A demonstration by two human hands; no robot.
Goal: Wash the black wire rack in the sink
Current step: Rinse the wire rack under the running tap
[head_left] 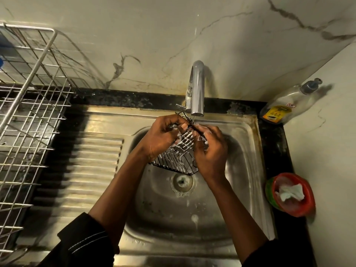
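Observation:
The black wire rack (180, 155) is held over the steel sink (244, 189), just below the spout of the chrome tap (196, 89). White soap foam clings to its wires. My left hand (163, 135) grips the rack's left side, fingers curled over its top edge. On the right side, my right hand (211, 151) curls round the rack, foam on its fingers. A thin stream of water falls from the spout onto the rack's top corner. The rack's right edge is hidden behind my right hand.
A metal dish-drying basket (28, 120) stands on the left counter beside the ribbed drainboard (92, 170). A soap dispenser bottle (285, 105) leans in the back right corner. A red bowl (292, 195) with a white cloth sits on the right counter. The drain (182, 182) lies below the rack.

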